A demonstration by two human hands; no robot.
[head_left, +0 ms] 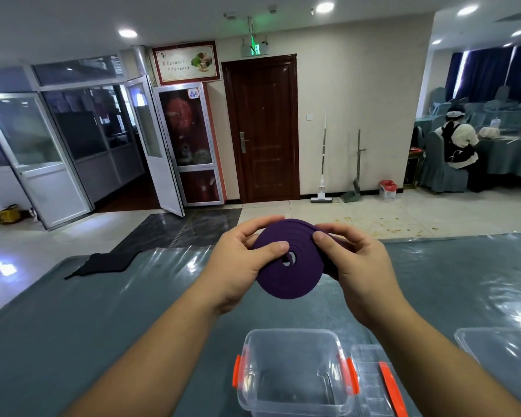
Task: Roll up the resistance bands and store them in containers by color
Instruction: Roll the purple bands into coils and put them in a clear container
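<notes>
A purple resistance band [286, 275], coiled into a flat spiral disc, is held up above the table in front of me. My left hand [241, 263] grips its left side, thumb on the face near the centre hole. My right hand [358, 266] pinches the right side, thumb on the outer turns. Below, near the table's front edge, stands an open clear plastic container [292, 374] with orange clips, with nothing inside. A black band [103, 263] lies flat at the table's far left edge.
A clear lid with an orange clip [382, 386] lies right of the container. Another clear lid or container [500, 347] sits at the right edge. The table [103, 311] has a grey cloth under clear plastic. A person sits at a distant table [457, 145].
</notes>
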